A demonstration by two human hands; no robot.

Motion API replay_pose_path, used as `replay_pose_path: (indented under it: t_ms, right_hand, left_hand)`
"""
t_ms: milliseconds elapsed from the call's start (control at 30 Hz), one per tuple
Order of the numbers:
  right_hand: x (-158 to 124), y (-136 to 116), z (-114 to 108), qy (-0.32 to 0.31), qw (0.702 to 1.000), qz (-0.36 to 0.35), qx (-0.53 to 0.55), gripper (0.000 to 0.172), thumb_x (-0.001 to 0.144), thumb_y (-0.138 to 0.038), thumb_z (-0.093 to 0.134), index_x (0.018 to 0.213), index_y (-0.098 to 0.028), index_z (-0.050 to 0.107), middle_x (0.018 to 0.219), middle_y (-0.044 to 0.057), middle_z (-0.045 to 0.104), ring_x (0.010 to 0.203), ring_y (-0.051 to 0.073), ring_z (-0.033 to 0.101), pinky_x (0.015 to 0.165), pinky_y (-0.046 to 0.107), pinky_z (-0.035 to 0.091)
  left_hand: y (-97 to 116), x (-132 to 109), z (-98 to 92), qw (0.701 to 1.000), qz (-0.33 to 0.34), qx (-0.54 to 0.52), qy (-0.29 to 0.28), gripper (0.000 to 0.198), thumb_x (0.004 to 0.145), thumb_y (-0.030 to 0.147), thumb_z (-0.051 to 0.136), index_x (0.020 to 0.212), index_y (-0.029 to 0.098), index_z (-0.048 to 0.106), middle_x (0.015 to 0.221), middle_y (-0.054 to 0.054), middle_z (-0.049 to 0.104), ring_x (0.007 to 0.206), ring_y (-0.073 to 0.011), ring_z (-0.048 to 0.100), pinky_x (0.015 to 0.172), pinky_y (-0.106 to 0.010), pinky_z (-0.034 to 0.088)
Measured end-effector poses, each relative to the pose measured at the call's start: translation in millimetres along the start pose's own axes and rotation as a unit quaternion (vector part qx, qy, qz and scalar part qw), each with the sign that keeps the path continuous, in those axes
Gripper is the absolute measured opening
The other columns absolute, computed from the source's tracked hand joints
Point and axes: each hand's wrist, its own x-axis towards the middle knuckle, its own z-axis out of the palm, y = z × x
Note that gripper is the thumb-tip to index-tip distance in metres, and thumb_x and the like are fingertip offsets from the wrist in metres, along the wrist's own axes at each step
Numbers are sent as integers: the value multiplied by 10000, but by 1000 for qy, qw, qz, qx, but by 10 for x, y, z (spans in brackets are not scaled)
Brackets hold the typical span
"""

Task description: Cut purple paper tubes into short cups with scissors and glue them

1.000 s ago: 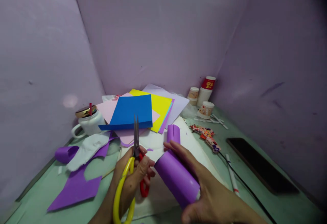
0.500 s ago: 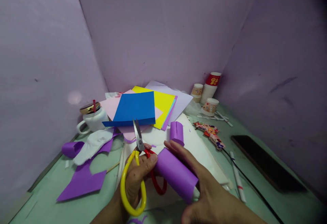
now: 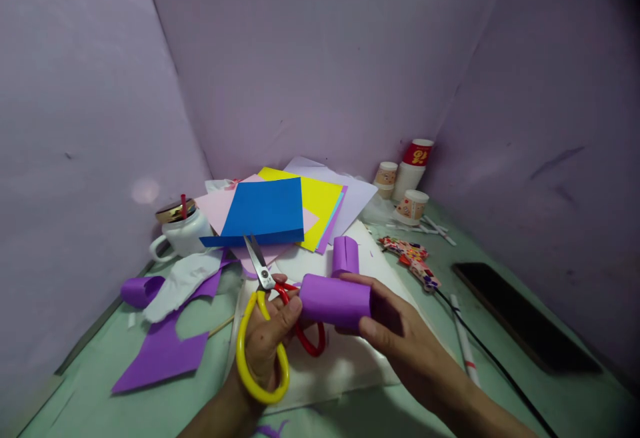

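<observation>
A purple paper-covered tube (image 3: 335,300) lies level between my hands. My right hand (image 3: 400,335) grips its right end, thumb below and fingers behind. In my left hand (image 3: 270,341) is a pair of scissors (image 3: 264,278) with one yellow and one red handle, blades slightly apart and pointing up and away. The left thumb also touches the tube's left end. Just behind the held tube, a second purple roll (image 3: 345,256) stands on the white sheet (image 3: 370,368).
Coloured paper sheets (image 3: 265,208) are piled at the back, blue on top. To the left are a white mug (image 3: 185,235), a white glove (image 3: 183,285) and purple scraps (image 3: 163,358). Paper cups (image 3: 413,208), a floral glue gun (image 3: 417,268), a marker (image 3: 465,345) and a phone (image 3: 520,315) sit right.
The purple tube has turned from a slant to nearly level, and my right hand has shifted up with it. The scissors have tilted a little to the left in my left hand.
</observation>
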Motion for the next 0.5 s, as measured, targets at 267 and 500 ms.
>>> replay_pose_path:
  t_ms: [267,500]
  right_hand:
    - [9,7,-14,85,991,-48,-95,610,677,-598,707,1118,-204,555,995,86,654,879,277,613,792,412,495]
    - [63,17,-86,173,970,-80,-150,484,705,-540,710,1045,-215,598,928,56,635,817,241,583,745,372,467]
  left_hand:
    - [-122,7,-35,997,-3,41,-70,635,650,279,815,1089,243,358,865,-44,741,755,-192,686,771,-342,515]
    - [-46,-34,-72,978,33,205,7,386,747,410,712,1008,248,477,754,8,680,631,-159,651,506,-219,463]
